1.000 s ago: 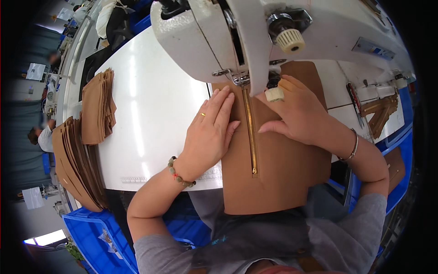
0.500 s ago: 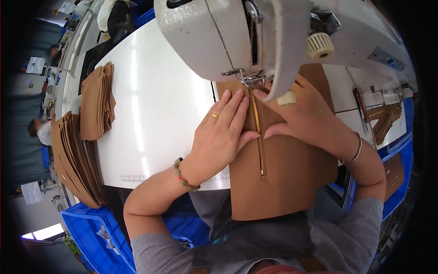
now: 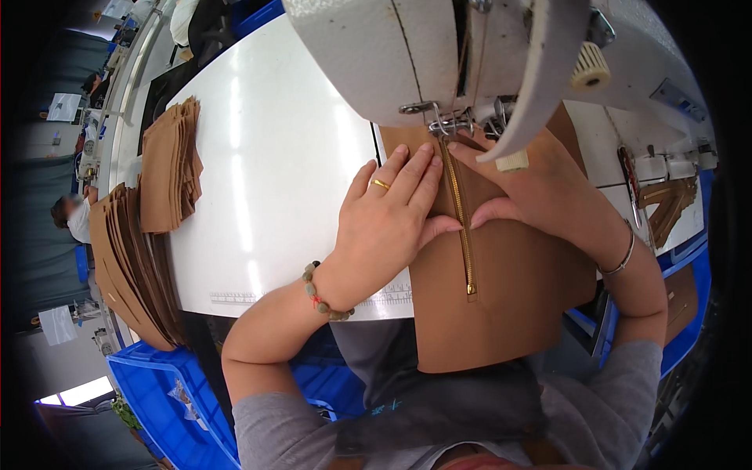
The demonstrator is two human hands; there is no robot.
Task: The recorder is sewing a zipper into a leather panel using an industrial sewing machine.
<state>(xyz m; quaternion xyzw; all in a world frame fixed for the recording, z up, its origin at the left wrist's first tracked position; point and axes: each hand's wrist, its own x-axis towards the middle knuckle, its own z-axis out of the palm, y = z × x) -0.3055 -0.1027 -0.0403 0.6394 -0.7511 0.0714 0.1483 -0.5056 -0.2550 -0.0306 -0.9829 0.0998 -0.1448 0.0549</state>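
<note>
brown panel (image 3: 501, 321) lies on the white table (image 3: 258, 180), its far part under the machine and its near end hanging past the table's edge over the person's lap. the white sewing machine (image 3: 376, 63) stands over the panel. at the lower left, a blue bin (image 3: 149, 376) holds a clear plastic bag (image 3: 184, 399), whose contents are too small to tell; at the right, another blue bin (image 3: 689, 251) has a flat brown piece (image 3: 680, 313) in it. two stacks sit at the table's left, a larger pile (image 3: 125, 266) just beside a smaller one (image 3: 168, 168), probably so that they are within reach yet off the working area.

the left hand (image 3: 392, 211) lies palm down on the panel, fingers straight and close together, thumb out toward the zipper; it grips nothing. the right hand (image 3: 533, 184) rests opposite, index finger and thumb spread wide; its other fingers are hidden, so their state cannot be told. pressing from both sides likely keeps the panel flat and straight. between the hands, the gold zipper (image 3: 462, 227) runs up toward the metal presser foot (image 3: 450, 127).
</note>
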